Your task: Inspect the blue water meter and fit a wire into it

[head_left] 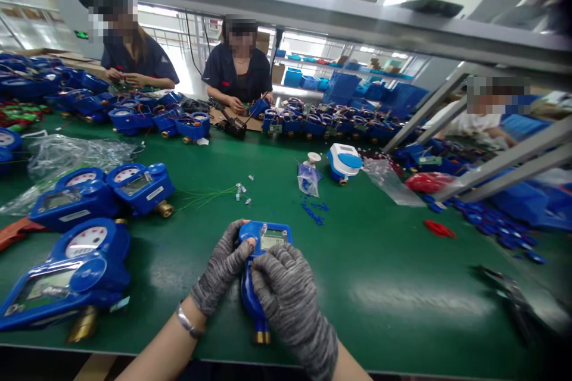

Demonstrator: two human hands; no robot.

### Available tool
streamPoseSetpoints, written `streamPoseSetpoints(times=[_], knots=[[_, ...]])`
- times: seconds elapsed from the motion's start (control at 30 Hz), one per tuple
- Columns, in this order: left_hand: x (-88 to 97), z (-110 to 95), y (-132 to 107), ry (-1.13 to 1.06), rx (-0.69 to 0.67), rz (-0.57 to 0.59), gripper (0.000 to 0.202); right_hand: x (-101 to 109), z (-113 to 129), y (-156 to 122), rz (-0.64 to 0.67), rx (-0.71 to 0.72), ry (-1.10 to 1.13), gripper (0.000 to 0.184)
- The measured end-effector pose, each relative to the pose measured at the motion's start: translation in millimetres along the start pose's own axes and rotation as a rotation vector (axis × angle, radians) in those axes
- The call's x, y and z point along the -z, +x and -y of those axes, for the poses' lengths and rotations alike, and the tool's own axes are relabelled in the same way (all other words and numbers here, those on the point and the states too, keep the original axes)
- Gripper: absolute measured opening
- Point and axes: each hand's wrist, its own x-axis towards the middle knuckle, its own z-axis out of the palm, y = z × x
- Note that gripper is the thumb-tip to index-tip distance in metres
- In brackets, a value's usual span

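Both my gloved hands are on the blue water meter [261, 262] at the near edge of the green table [379, 262]. My left hand [221, 268] grips its left side, thumb up on the housing beside the small display; my right hand [286, 292] wraps over the middle. The meter's long axis runs away from me: display end far, brass fitting [262, 337] pointing back at me. To my left, three more blue meters [96, 190] sit in a cluster. A white-and-blue meter [343, 162] stands well beyond.
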Motion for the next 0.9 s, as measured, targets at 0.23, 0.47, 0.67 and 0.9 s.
streamPoseSetpoints(times=[0.23,0.47,0.67,0.9], knots=[[-0.4,4,2,0.02,-0.032,-0.017,0.045,-1,0,13,0.094,0.013,-0.075,0.02],[-0.2,1,1,0.03,-0.023,-0.017,0.046,5,-5,19,0.206,0.234,-0.181,0.018],[-4.5,7,1,-0.026,0.018,-0.049,0.052,-1,0,2,0.19,0.361,-0.354,0.015],[-9.7,16,4,-0.066,0.069,-0.108,0.059,-15,2,-2,0.113,0.297,-0.306,0.015]])
